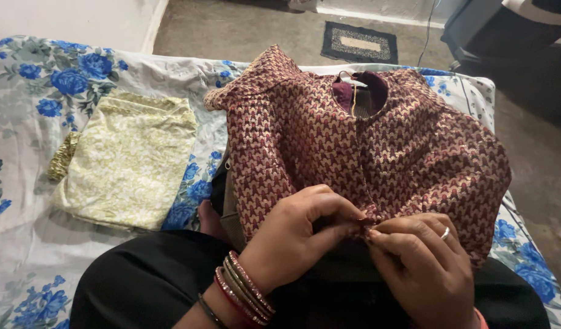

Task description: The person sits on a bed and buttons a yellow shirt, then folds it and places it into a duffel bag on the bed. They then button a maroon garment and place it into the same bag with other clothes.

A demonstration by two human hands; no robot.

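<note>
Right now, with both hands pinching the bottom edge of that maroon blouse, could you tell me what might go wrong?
1. The left hand and right hand pinch the maroon and gold blouse at one small spot on its hem; a hard tug could strain the seam there.
2. The bangles sit close to the woven fabric and might snag it.
3. The folded pale green cloth lies near the bedsheet edge and could slide off.

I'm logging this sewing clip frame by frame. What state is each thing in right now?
Blouse: spread out front up, lower front edge pinched by both hands.
Left hand: grip shut on the blouse edge.
Right hand: grip shut on the same edge, fingertips meeting the left's.
Yellow cloth: folded, lying flat on the sheet, untouched.
Sheet: spread, wrinkled.
Mat: flat on the floor.
</note>
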